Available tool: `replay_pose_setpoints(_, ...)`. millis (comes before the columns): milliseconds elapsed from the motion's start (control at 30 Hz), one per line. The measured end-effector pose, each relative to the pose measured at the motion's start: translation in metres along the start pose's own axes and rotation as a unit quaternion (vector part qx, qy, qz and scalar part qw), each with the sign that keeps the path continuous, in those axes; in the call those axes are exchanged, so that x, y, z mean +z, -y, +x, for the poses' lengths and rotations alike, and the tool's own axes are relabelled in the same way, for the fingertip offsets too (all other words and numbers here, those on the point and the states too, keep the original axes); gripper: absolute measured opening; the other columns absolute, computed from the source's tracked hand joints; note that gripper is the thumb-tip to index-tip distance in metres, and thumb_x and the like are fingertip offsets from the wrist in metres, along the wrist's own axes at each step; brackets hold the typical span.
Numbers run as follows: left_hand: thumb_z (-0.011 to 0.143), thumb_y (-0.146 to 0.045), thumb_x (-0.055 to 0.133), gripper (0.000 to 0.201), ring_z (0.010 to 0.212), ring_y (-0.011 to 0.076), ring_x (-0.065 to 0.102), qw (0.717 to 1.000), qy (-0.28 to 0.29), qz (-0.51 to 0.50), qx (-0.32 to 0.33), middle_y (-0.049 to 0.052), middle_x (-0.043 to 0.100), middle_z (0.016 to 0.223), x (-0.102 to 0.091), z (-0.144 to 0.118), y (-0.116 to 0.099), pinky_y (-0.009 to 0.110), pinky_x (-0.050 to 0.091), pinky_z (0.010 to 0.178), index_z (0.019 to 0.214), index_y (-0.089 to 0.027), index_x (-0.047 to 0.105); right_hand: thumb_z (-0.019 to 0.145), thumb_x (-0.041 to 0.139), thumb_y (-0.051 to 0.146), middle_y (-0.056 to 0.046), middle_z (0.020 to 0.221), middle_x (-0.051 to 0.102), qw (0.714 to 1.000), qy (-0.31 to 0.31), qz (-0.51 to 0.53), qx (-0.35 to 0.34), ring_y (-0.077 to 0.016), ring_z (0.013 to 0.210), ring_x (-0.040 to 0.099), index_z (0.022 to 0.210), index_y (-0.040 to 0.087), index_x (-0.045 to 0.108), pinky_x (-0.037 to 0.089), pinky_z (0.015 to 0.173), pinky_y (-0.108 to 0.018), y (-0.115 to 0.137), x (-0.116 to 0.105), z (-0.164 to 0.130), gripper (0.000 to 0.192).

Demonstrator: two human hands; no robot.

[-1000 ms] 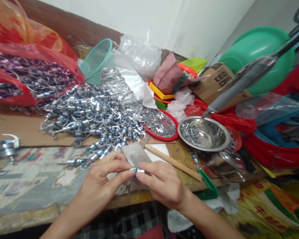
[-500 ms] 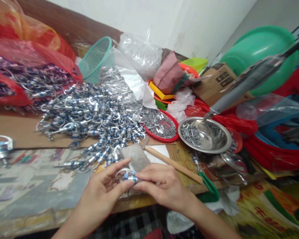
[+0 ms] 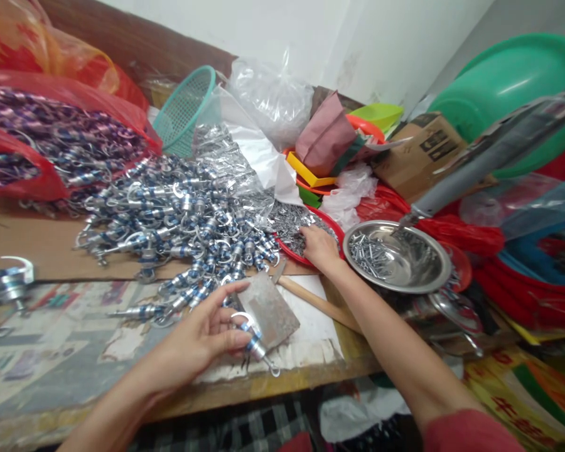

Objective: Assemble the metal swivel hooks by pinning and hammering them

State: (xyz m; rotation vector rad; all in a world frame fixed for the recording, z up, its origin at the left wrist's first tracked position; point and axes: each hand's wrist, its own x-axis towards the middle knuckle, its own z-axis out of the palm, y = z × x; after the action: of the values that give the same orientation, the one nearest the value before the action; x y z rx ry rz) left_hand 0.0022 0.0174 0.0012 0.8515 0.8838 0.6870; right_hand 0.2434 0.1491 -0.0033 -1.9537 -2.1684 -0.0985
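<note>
My left hand (image 3: 209,333) is closed around a blue and silver metal hook fitting (image 3: 254,342), its curved hook up and its small ring pointing down to the right. The fitting is over the front edge of a flat grey metal block (image 3: 270,311). My right hand (image 3: 320,248) reaches into a red dish (image 3: 336,229) heaped with small flat silver metal pieces (image 3: 287,220). Its fingers are bent together at the pile, and what they pinch, if anything, is hidden. Beside the block lies a hammer (image 3: 317,301) with a wooden handle, partly under my right forearm.
Many similar hook fittings (image 3: 169,213) are heaped left of the dish. A steel bowl (image 3: 435,285) with metal pins stands to the right, below a grey tool arm (image 3: 480,160). Behind are a red bag (image 3: 122,116) of purple fittings, a teal basket (image 3: 186,110) and a cardboard box (image 3: 414,154).
My right hand has let go of the hook fitting and moved up and right to the red dish. My left hand keeps the fitting, its ring end now showing.
</note>
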Motion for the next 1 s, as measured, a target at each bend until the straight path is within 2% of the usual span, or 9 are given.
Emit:
replay_pose_setpoints(67,0.064,-0.017,0.07,0.077,0.068,0.0156,0.062,1.0,-0.007,-0.011,0.003,-0.002,0.061,0.076,-0.002,0.002,0.0,0.028,0.047,0.064,0.129,-0.023,0.029,0.079,0.049,0.007,-0.011,0.105,0.062,1.0,-0.005,0.004,0.004,-0.0219,0.097,0.058,0.105,0.018,0.063,0.043,0.082,-0.03,-0.007,-0.002,-0.002,0.032)
replay_pose_setpoints(167,0.063,-0.016,0.07,0.079,0.067,0.0157,0.062,1.0,-0.006,-0.014,0.008,-0.002,0.06,0.075,-0.004,0.003,0.0,0.029,0.048,0.064,0.13,-0.024,0.028,0.085,0.046,0.014,-0.009,0.098,0.065,1.0,-0.008,0.016,0.012,-0.0184,0.094,0.059,0.098,0.016,0.066,0.042,0.083,-0.027,-0.019,-0.004,-0.007,0.024)
replay_pose_setpoints(333,0.063,-0.017,0.07,0.078,0.06,0.013,0.059,1.0,0.001,-0.01,0.017,-0.003,0.058,0.073,-0.004,0.002,0.0,0.024,0.045,0.053,0.129,-0.024,0.029,0.081,0.053,0.018,-0.007,0.088,0.069,0.999,-0.02,0.035,0.032,-0.0188,0.084,0.061,0.082,0.019,0.07,0.043,0.077,-0.027,-0.026,-0.012,-0.019,0.016)
replay_pose_setpoints(433,0.062,-0.017,0.07,0.078,0.06,0.0124,0.057,1.0,-0.007,-0.001,0.015,-0.003,0.057,0.074,-0.003,0.001,-0.001,0.023,0.043,0.051,0.128,-0.023,0.03,0.08,0.055,0.019,-0.007,0.083,0.069,0.996,-0.041,0.067,0.028,-0.0194,0.081,0.062,0.078,0.018,0.069,0.043,0.074,-0.028,-0.015,-0.021,-0.029,0.014)
replay_pose_setpoints(567,0.062,-0.019,0.07,0.078,0.06,0.0125,0.056,1.0,-0.013,0.01,0.02,-0.003,0.057,0.073,0.0,0.001,-0.004,0.022,0.042,0.049,0.128,-0.021,0.03,0.082,0.05,0.019,-0.003,0.076,0.068,0.99,-0.052,0.134,-0.006,-0.0154,0.07,0.061,0.079,0.018,0.065,0.043,0.069,-0.025,0.005,-0.031,-0.042,0.015)
replay_pose_setpoints(667,0.062,-0.02,0.07,0.077,0.06,0.0125,0.056,0.999,-0.013,0.016,0.026,-0.003,0.057,0.072,0.0,0.0,-0.004,0.022,0.042,0.049,0.128,-0.021,0.031,0.08,0.05,0.015,-0.005,0.078,0.067,0.983,-0.058,0.172,-0.011,-0.0166,0.074,0.06,0.076,0.017,0.063,0.043,0.071,-0.027,0.012,-0.032,-0.043,0.013)
replay_pose_setpoints(800,0.061,-0.021,0.07,0.077,0.063,0.014,0.057,0.999,-0.018,0.023,0.02,-0.001,0.058,0.075,0.0,0.0,-0.004,0.022,0.042,0.049,0.128,-0.021,0.032,0.078,0.052,0.016,-0.003,0.07,0.067,0.969,-0.029,0.245,-0.012,-0.0148,0.065,0.061,0.075,0.015,0.063,0.046,0.063,-0.026,0.027,-0.031,-0.051,0.012)
replay_pose_setpoints(900,0.061,-0.019,0.07,0.077,0.06,0.0133,0.057,0.999,-0.014,0.016,0.028,-0.002,0.058,0.073,0.0,0.0,-0.003,0.022,0.042,0.047,0.128,-0.02,0.032,0.077,0.056,0.02,-0.002,0.076,0.071,0.937,0.036,0.345,-0.044,-0.0127,0.062,0.063,0.087,0.016,0.066,0.048,0.055,-0.023,0.052,-0.035,-0.076,0.014)
replay_pose_setpoints(1000,0.062,-0.018,0.068,0.076,0.059,0.0124,0.056,0.999,-0.008,0.017,0.033,-0.002,0.058,0.073,-0.001,0.001,-0.002,0.021,0.043,0.047,0.129,-0.02,0.032,0.077,0.059,0.018,-0.002,0.078,0.071,0.894,0.069,0.438,-0.066,-0.0135,0.067,0.064,0.084,0.017,0.069,0.049,0.061,-0.024,0.077,-0.039,-0.106,0.013)
